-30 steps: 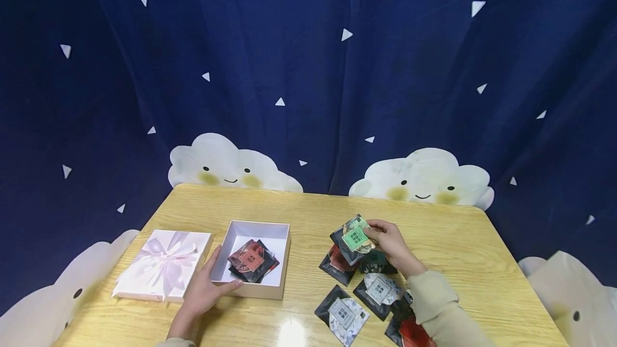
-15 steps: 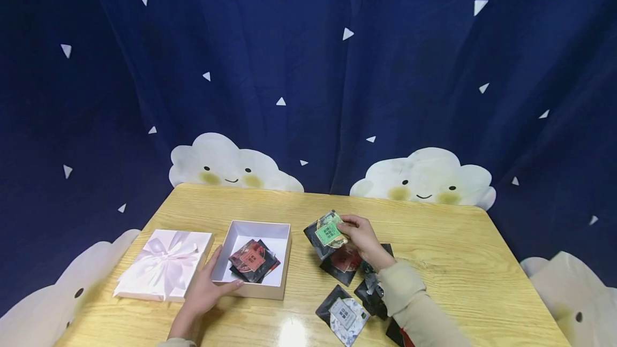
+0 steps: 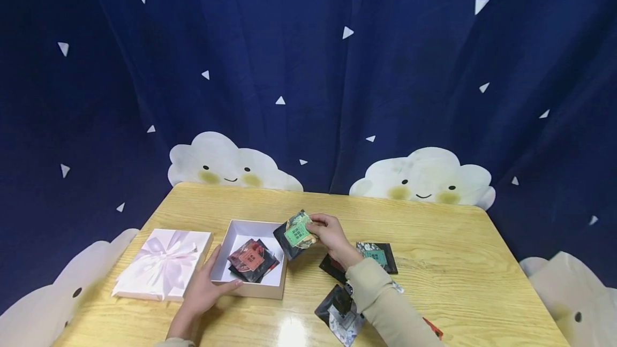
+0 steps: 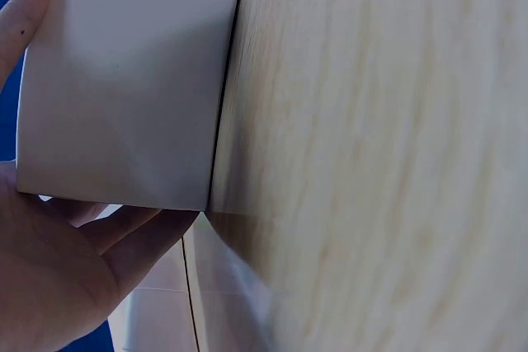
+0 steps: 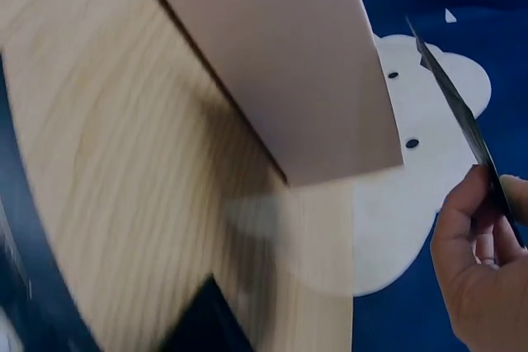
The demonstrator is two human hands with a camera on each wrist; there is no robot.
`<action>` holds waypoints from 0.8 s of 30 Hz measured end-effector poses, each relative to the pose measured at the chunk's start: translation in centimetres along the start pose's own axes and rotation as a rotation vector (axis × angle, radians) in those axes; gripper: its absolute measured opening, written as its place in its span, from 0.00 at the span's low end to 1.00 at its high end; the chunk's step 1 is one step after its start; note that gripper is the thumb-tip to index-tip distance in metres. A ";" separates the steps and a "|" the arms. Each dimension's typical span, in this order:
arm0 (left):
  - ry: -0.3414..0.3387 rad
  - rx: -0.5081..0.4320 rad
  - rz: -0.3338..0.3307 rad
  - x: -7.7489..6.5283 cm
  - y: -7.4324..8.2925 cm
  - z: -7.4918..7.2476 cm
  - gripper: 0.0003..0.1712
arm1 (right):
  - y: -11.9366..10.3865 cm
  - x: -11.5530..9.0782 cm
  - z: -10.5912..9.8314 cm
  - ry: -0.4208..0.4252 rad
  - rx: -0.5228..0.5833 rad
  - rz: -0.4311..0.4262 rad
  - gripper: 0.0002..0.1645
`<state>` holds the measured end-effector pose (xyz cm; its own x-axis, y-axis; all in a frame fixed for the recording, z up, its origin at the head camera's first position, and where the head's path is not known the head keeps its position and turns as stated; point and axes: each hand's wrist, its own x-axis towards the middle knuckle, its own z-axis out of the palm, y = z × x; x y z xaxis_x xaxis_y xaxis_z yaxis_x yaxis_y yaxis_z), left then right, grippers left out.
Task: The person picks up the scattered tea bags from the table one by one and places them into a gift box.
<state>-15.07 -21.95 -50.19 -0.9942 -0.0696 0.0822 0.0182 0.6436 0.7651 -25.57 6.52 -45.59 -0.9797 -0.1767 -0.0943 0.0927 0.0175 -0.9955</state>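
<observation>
My right hand [image 3: 331,235] pinches a flat black sachet with a green label [image 3: 298,233] by its right edge, raised beside the open box's right rim. In the right wrist view the sachet [image 5: 462,113] shows edge-on between thumb and fingers. The pale square box [image 3: 255,290] holds a few dark sachets, with a red-labelled sachet [image 3: 251,259] on top. My left hand [image 3: 204,288] grips the near left corner of the box, thumb along the near wall and fingers on the left side. The left wrist view shows those fingers [image 4: 136,241] around the box wall [image 4: 132,80].
Left of the box lies a white lid with a pale ribbon bow [image 3: 166,261]. On the right, a green-labelled sachet [image 3: 376,256] and a grey-labelled sachet [image 3: 343,320] lie on the wooden table [image 3: 463,272]; others are partly under my sleeve. A blue curtain [image 3: 308,68] hangs behind.
My right hand has carried the green-labelled sachet leftward from above the other sachets to the box's right rim. My left hand has stayed on the box.
</observation>
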 end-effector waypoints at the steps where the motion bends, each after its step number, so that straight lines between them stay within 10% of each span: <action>1: 0.001 0.000 0.002 0.0 0.0 0.0 0.61 | 0.0 0.0 0.4 -0.012 0.006 -0.003 0.20; 24: 0.004 -0.016 0.003 -0.2 0.1 -0.1 0.60 | -0.6 -0.7 8.9 -0.200 -0.007 0.049 0.18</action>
<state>-14.90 -21.92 -50.09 -0.9937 -0.0707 0.0874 0.0233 0.6313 0.7752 -23.31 -2.11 -44.98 -0.9193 -0.3672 -0.1416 0.1375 0.0375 -0.9898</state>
